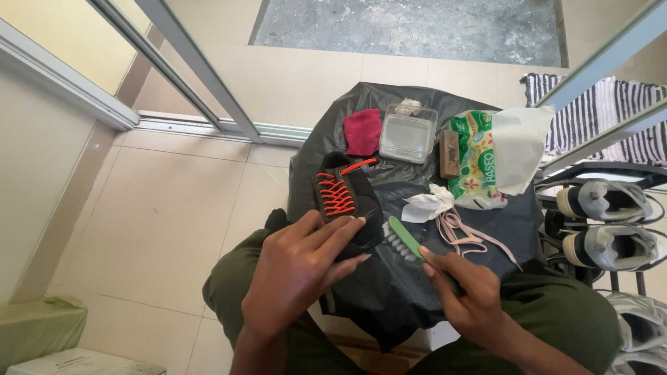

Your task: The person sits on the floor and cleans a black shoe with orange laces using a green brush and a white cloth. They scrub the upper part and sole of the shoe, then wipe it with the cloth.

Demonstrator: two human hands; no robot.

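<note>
Far left: a green-covered box (38, 326) on the tiled floor (160, 222), sliding-door track (208, 128) running behind it.

Left hand (295, 267) – grip closed around the black shoe (347, 201), fingers spread over its side and heel end, palm under it. Shoe has orange laces (335, 193), toe pointing away from the person, held just above the lap at the near-left edge of the small counter, which is draped in a black plastic sheet (389, 285).

Just right of the shoe: green-handled brush (405, 239), white bristles facing the shoe's side, touching or nearly touching it – cannot tell which. Right hand (469, 295) has its grip closed on the brush handle, thumb on top.

On the sheet behind the shoe, left to right:
- dark red cloth (363, 131)
- clear plastic container (408, 133) with liquid, something white at its far rim
- brown block-shaped brush (449, 154), lying against a green tissue pack (479, 163)
- white sheet (520, 147) draped over the pack's right side

Nearer the person: crumpled white tissue (427, 206), then loose pink laces (464, 235) in a pile, just beyond the right hand.

Far right: rack with grey-white sneakers (611, 222), striped cloth (601, 114) hung above it.
</note>
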